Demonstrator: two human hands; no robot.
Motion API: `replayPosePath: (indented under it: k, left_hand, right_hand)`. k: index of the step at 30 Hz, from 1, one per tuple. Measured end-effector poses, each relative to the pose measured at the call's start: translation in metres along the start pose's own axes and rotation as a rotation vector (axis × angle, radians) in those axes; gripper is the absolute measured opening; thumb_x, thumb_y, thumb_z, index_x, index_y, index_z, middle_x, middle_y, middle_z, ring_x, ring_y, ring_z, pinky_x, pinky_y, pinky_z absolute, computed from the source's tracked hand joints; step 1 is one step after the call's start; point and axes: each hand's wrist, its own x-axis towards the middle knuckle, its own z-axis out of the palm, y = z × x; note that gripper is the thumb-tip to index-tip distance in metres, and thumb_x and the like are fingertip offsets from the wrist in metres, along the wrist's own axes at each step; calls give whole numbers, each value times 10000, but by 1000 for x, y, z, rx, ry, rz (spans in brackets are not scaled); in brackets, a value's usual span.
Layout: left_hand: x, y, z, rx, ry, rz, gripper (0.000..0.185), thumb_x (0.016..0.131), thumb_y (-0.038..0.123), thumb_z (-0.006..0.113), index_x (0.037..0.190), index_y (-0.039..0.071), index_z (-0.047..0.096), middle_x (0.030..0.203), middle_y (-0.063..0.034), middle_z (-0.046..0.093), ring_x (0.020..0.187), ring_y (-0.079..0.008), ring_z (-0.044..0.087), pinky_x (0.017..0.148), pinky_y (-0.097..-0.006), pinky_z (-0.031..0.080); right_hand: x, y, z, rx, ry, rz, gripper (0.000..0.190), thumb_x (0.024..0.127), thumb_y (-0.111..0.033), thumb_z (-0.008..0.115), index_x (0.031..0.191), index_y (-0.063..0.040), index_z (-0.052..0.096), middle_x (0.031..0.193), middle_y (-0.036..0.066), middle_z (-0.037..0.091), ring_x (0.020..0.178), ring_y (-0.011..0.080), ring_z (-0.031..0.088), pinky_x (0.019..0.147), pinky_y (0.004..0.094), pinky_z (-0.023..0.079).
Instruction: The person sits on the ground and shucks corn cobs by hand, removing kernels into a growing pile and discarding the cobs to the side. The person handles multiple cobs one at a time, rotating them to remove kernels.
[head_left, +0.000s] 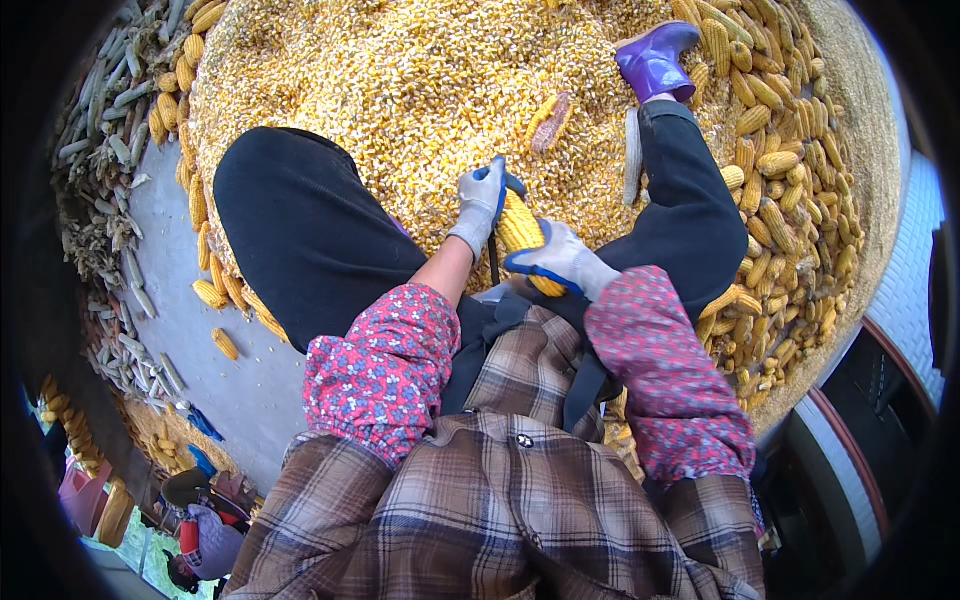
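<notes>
A yellow ear of corn (519, 225) slants between my two gloved hands, above my lap. My left hand (481, 201), in a grey knit glove with a blue coated palm, is closed at the ear's far end. Around the near part of the ear, my right hand (559, 257) is wrapped in a matching glove. A thin dark rod (493, 259) stands just beside the ear, below my left hand; its upper end is hidden. Beyond my hands, a partly shelled ear (550, 122) with a bare reddish strip lies on a broad heap of loose corn kernels (390, 97).
Whole ears of corn (780, 195) are piled at the right, beside my purple boot (658, 64). A bare pale cob (632, 157) lies against my trouser leg. Many stripped cobs (112, 112) cover the far left, past grey floor (262, 405). Another person (206, 536) is at lower left.
</notes>
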Motion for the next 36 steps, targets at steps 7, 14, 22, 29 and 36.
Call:
replayPosePath:
  k: [7,14,22,29,36]
  left_hand:
    - [4,-3,-8,-272,-120,-175,441,881,418,541,858,-16,614,748,-128,639,670,-234,631,646,-372,535]
    - [18,-12,-12,187,-7,62,312,872,297,572,1029,30,607,933,-71,644,790,-140,594,686,-276,493]
    - [7,6,-13,53,-89,-167,378,845,365,600,668,35,649,613,-93,633,488,-191,574,496,-302,478]
    - [-12,58,-5,268,-10,399,321,919,287,521,1064,19,623,996,-62,650,910,-131,592,825,-260,454]
    - [-82,119,-5,782,-612,266,404,896,367,519,1120,40,599,845,-39,630,772,-129,583,625,-278,513]
  right_hand:
    - [-28,-17,-16,530,-164,159,379,675,-124,788,978,-10,592,814,75,643,665,149,634,583,273,515]
    - [24,-27,7,-349,33,49,881,547,-464,734,1228,28,468,1227,258,497,1134,336,509,929,356,433]
    - [-59,-22,-29,589,-307,-48,363,698,-125,742,995,7,582,796,83,632,682,141,626,604,277,508]
    - [-67,-15,-41,748,-317,-149,354,750,-130,714,1034,22,568,847,100,647,616,161,635,534,274,523]
    - [-84,-15,-57,856,-287,-299,447,816,-153,633,1201,24,493,992,125,621,745,185,649,615,279,547]
